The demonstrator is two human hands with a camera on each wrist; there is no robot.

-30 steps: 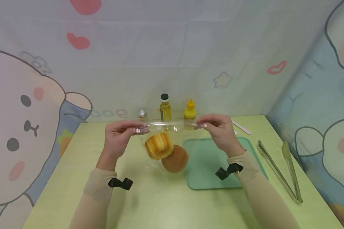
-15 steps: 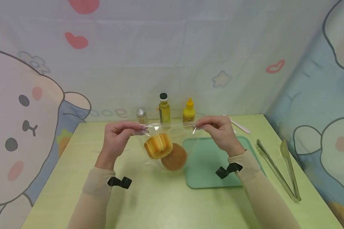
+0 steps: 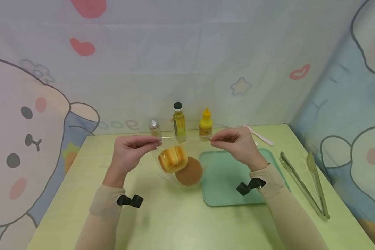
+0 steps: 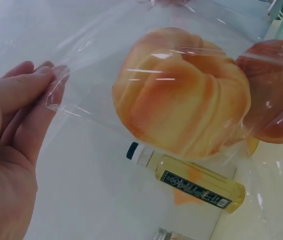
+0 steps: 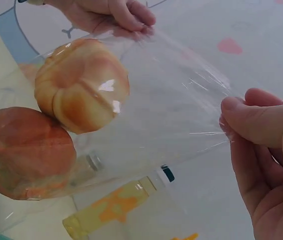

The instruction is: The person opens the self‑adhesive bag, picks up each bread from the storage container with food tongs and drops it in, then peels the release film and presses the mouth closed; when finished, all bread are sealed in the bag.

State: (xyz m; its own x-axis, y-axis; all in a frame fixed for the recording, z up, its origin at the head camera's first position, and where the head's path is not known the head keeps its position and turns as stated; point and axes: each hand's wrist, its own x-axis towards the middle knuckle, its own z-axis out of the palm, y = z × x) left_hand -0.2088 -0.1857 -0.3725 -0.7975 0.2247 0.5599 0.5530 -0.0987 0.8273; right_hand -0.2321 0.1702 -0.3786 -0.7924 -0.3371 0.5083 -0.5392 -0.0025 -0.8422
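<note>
A clear plastic bag point(image 5: 181, 100) hangs between both hands above the table. Inside it lie a ridged yellow-brown bread roll point(image 3: 173, 159) and, lower and partly behind it, a round brown bun point(image 3: 190, 172). My left hand point(image 3: 129, 151) pinches the bag's top left corner between thumb and fingers; the left wrist view shows plastic gathered at the fingertips. At the other top corner, my right hand point(image 3: 237, 146) pinches the film the same way. The top edge stretches nearly straight from hand to hand. Whether the bag's mouth is parted cannot be told.
Behind the bag stand a shaker jar point(image 3: 154, 128), an oil bottle point(image 3: 179, 123) and a yellow squeeze bottle point(image 3: 206, 123). A green tray point(image 3: 231, 191) lies under the right forearm. Metal tongs point(image 3: 322, 198) lie to its right, a pale-handled utensil point(image 3: 262, 138) at the back.
Both hands have sunk slightly, still pinching the bag. Less crumpled plastic shows over the fingertips, and its top edge now looks like a thin line. Roll and bun stay nearly in place.
</note>
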